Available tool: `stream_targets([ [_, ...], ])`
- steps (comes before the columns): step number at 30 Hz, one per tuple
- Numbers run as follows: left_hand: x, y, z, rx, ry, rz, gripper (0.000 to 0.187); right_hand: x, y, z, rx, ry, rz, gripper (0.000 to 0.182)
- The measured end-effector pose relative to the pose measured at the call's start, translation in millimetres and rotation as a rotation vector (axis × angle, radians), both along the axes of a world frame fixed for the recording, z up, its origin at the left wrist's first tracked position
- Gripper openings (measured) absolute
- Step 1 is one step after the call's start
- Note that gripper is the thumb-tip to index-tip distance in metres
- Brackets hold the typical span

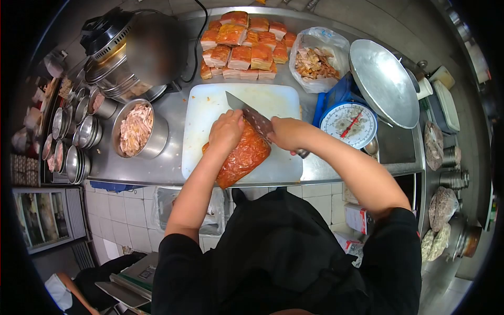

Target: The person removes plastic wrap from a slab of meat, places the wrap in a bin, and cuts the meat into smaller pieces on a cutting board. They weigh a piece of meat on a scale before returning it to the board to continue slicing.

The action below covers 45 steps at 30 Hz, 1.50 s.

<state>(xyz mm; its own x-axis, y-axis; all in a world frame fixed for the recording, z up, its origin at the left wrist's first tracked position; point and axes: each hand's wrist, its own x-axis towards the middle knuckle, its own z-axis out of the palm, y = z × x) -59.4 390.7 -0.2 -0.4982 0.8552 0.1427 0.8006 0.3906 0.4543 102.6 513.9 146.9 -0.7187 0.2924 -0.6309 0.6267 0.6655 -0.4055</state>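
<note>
A slab of roast pork [244, 159] with a reddish-brown, glossy crust lies at a slant on the white cutting board [206, 104], its near corner reaching past the board's front edge. My left hand [228, 129] is closed over the slab's upper left part, fingers curled close to the blade. In my right hand [287, 134] is a kitchen knife [256, 119], gripped by its handle, the blade pointing up and left across the far end of the pork. How deep the edge sits in the meat is hidden.
Stacked roast pork blocks [240, 56] stand behind the board. Right of them are a plastic bag of scraps [317, 62] and a blue dial scale [348, 125] with a metal pan [384, 84]. A pot of sliced meat [137, 128] stands left. Another person's arm [77, 293] shows lower left.
</note>
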Motion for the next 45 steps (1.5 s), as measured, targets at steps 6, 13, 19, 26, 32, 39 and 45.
stream_targets([
  [6, 4.8, 1.0, 8.0, -0.067, -0.040, 0.069, 0.027, 11.4, -6.8, -1.8, -0.046, 0.033, -0.103, 0.035],
  [13, 5.0, 0.7, 9.5, -0.056, -0.097, 0.072, 0.027, 60.6, -12.8, -18.5, 0.043, 0.024, -0.012, 0.035],
  [19, 4.8, 1.7, 6.4, -0.026, -0.065, 0.073, 0.025, 50.9, -19.6, -25.7, 0.012, 0.071, -0.088, 0.033],
  [26, 5.3, -0.1, 2.0, 0.013, -0.097, 0.085, 0.026, 53.7, -28.9, -69.2, 0.088, 0.133, -0.070, 0.033],
  [32, 4.4, 2.0, 8.0, 0.001, -0.111, 0.120, 0.025, 68.8, -24.5, -19.7, 0.005, -0.024, -0.065, 0.037],
  [39, 4.0, 0.9, 5.3, 0.004, -0.136, 0.118, 0.024, 34.3, -24.8, -117.1, 0.139, 0.208, -0.116, 0.042],
  [45, 4.1, -0.3, 7.5, -0.016, -0.150, 0.145, 0.024, 59.5, 7.2, -112.9, -0.195, 0.275, -0.271, 0.036],
])
